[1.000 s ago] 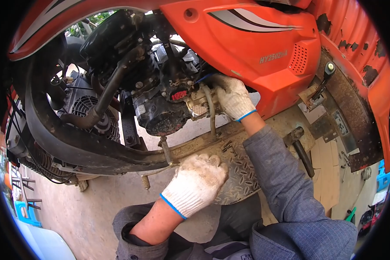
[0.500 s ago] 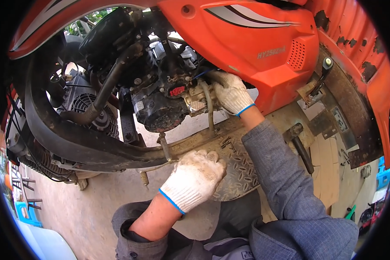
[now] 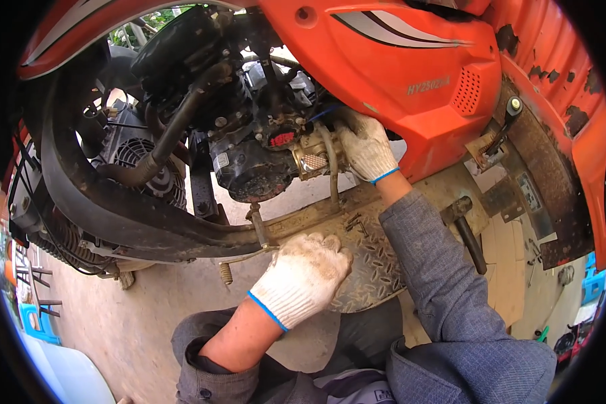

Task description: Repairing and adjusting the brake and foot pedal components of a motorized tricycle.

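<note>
Soft, even daylight fills the frame, washing out the pale surface (image 3: 67,372) at the lower left and laying a mild sheen over the red panel (image 3: 417,71) at the upper right, while hollows around the dark engine (image 3: 249,165) sink into shadow. The centre is fairly sharp (the panel's small printing looks slightly soft), but fisheye distortion curves straight edges toward a black border, fringed bluish at left.

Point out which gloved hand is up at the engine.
The right hand, beside the engine at the red-orange side panel's lower edge; the left hand is lower in view, curled near the diamond-plate footboard.
</note>
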{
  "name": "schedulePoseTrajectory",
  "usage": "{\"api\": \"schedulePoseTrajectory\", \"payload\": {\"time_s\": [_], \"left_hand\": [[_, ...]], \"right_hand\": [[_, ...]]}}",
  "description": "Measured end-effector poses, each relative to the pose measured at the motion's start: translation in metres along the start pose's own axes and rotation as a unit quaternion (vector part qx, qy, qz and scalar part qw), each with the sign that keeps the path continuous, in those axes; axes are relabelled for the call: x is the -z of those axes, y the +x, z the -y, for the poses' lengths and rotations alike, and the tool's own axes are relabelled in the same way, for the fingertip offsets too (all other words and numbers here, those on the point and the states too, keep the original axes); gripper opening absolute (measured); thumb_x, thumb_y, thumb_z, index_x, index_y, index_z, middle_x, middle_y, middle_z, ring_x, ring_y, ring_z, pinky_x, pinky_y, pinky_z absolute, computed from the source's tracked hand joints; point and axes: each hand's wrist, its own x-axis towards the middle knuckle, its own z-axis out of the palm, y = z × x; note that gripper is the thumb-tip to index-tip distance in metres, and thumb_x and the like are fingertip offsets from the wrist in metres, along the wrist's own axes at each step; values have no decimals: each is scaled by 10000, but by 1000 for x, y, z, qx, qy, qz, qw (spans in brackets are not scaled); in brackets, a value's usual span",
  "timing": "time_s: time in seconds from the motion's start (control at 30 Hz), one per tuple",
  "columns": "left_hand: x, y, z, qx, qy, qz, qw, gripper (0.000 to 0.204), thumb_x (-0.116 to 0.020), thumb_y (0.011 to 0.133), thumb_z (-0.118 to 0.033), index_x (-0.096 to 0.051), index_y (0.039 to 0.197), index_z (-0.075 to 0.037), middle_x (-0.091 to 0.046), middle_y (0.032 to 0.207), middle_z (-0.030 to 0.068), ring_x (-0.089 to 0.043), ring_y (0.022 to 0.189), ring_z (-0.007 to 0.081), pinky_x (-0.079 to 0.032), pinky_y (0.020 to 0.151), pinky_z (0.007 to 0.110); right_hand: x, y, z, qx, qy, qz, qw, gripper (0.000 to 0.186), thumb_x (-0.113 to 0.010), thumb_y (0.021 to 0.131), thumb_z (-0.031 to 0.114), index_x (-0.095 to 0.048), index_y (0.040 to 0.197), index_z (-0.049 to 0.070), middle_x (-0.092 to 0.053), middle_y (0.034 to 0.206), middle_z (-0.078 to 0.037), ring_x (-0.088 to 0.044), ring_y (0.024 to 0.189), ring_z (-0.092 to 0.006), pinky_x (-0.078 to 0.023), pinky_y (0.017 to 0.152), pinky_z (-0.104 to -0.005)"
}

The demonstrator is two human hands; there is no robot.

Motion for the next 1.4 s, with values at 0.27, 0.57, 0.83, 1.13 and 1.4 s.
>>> {"api": "schedulePoseTrajectory", "payload": {"time_s": [0.27, 0.57, 0.83, 1.13, 1.4], "left_hand": [[-3, 2, 1, -1, -3, 12, 1000, 206, -677, 921, -208, -711, 1057, -57, -707, 991, 158, -720, 994, 346, -573, 860, 455], [-3, 3, 2, 0, -5, 21, 1000, 195, -661, 931, -204, -710, 1051, -58, -704, 992, 155, -717, 987, 349, -573, 865, 457], [-1, 2, 0, -9, -13, 12, 1000, 191, -646, 926, -192, -712, 1041, -53, -708, 1006, 162, -720, 1002, 351, -576, 874, 463], [-1, 3, 2, -15, -17, 23, 999, 187, -651, 914, -175, -714, 1038, -50, -712, 1010, 169, -721, 1001, 360, -576, 881, 461], [2, 2, -2, -22, -13, 6, 1000, 194, -656, 886, -171, -711, 1033, -56, -710, 991, 165, -721, 993, 360, -572, 866, 468]], "right_hand": [[-3, 0, -12, 46, 109, 0, 993, 276, -596, 1011, 107, -712, 1204, -51, -753, 1160, -229, -699, 1101, -378, -532, 996, -402], [-4, 0, -9, -59, 123, 22, 990, 282, -600, 1022, 91, -692, 1239, -62, -751, 1166, -214, -696, 1084, -310, -525, 1007, -381], [-4, 1, -20, 41, 45, -3, 998, 287, -608, 1032, 98, -695, 1253, -62, -754, 1171, -175, -685, 1090, -258, -519, 1016, -370], [-2, 0, -15, 8, 97, 3, 995, 297, -622, 1031, 114, -708, 1258, -57, -759, 1216, -185, -694, 1132, -273, -513, 1032, -367], [-5, -10, -24, 88, -11, -38, 995, 285, -602, 1031, 91, -711, 1250, -55, -746, 1246, -234, -687, 1189, -368, -513, 1044, -390]]}}
